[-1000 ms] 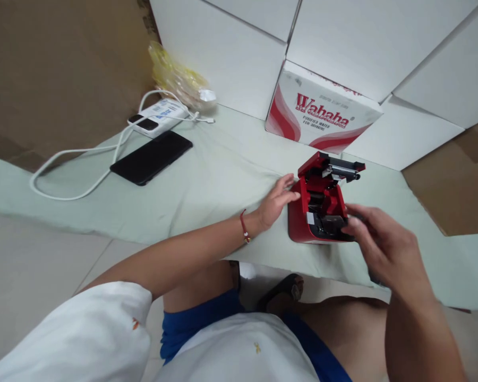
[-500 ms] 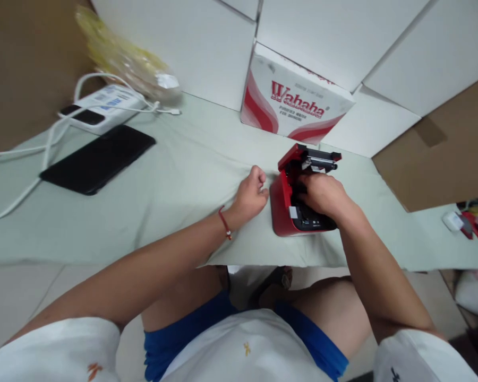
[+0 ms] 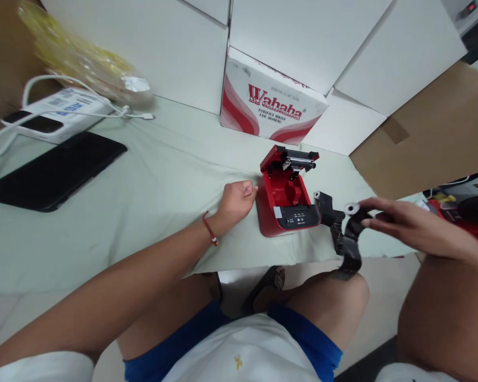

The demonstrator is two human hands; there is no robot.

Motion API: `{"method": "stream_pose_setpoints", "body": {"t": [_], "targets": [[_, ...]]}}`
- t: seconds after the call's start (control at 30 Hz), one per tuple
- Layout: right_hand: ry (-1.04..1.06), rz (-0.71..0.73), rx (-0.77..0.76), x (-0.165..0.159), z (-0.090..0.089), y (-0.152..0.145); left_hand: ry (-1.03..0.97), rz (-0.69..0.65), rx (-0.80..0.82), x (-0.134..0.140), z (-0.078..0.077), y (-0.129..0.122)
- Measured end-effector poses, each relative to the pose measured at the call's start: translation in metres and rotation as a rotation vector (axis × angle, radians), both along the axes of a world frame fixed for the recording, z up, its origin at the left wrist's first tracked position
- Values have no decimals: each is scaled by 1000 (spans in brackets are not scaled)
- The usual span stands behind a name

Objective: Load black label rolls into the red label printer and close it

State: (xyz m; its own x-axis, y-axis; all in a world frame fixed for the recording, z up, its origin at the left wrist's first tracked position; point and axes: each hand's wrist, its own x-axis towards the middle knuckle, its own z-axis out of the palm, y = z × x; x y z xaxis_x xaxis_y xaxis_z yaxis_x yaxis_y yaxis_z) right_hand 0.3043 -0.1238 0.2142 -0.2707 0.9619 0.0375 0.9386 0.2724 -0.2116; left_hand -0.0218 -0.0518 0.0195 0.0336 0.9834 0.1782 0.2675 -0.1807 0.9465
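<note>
A small red-and-black label printer [image 3: 269, 212] stands on the cloth-covered table with its lid raised and its red inner bay exposed. To its right, my right hand [image 3: 398, 220] pinches one end of a black ink ribbon [image 3: 350, 249], close to a roll with a white core. The ribbon trails in loose folds over the table's front edge, and its other roll [image 3: 324, 201] lies against the printer's right side. Curled into a fist, my left hand [image 3: 236, 201] rests on the cloth just beside the printer's left wall; nothing shows in it.
Behind the printer leans a white and red Wahaha water carton [image 3: 271, 103]. On the left lie a black tablet-like slab [image 3: 56, 170], a white power strip [image 3: 59, 114] with cables, and a yellowish plastic bag [image 3: 83, 63]. Brown cardboard [image 3: 430, 138] stands at the right.
My right hand has come out of the printer's bay and moved right, bringing out the black ink ribbon. My left fist stays by the printer. The view has shifted to the right.
</note>
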Motion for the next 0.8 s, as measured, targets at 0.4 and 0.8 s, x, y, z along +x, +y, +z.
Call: {"method": "stream_pose_setpoints", "body": {"t": [0.4, 0.8], "targets": [[-46, -361, 21, 6, -88, 38, -47, 50, 38, -1, -9, 6], [-220, -277, -165, 70, -122, 43, -61, 173, 84, -4, -12, 10]]}}
